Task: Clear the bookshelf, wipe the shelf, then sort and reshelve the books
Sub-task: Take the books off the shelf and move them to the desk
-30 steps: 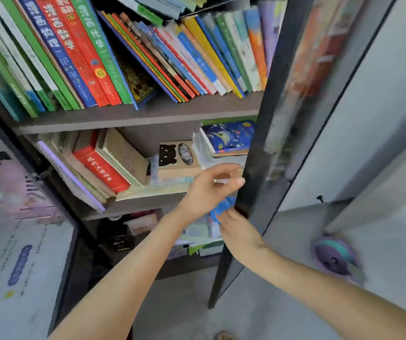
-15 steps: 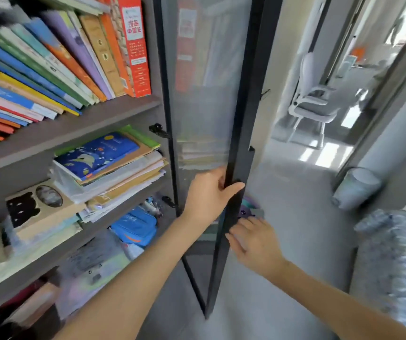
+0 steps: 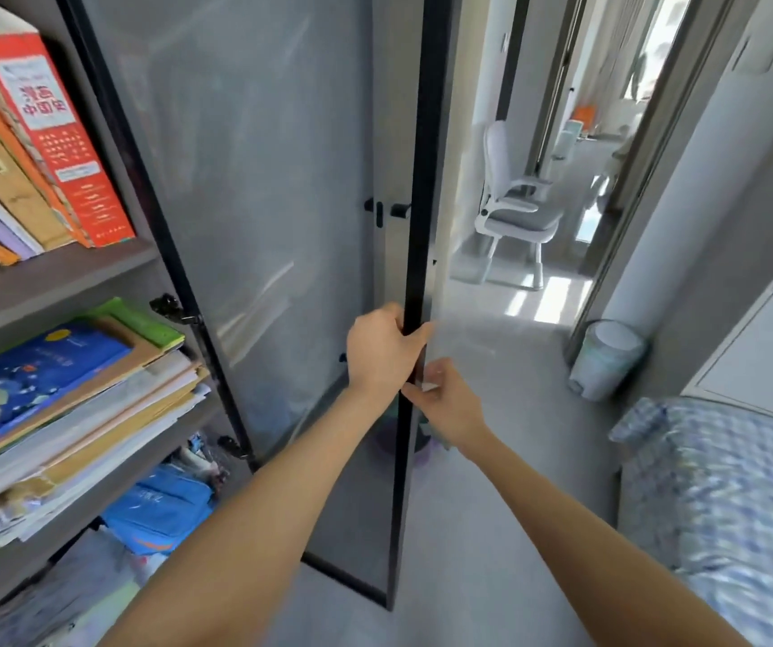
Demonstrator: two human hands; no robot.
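Observation:
The bookshelf's glass door (image 3: 272, 189) with a black frame stands swung wide open. My left hand (image 3: 382, 354) grips the door's black outer edge, thumb wrapped round it. My right hand (image 3: 443, 403) is just below, on the far side of the same edge, fingers curled against it. At the left, upright books (image 3: 44, 147) lean on an upper shelf (image 3: 72, 277). A flat stack of books (image 3: 62, 389) with a blue one on top lies on the shelf below. A blue pouch (image 3: 160, 506) sits lower down.
Beyond the door a hallway leads to a white office chair (image 3: 515, 212). A white bin (image 3: 604, 359) stands by the door frame at the right. A bed with a blue checked cover (image 3: 721, 497) fills the lower right. Grey floor lies between.
The door has swung further open to the right and my view turned with it. Both hands stayed on the door's edge, the left one gripping it more firmly.

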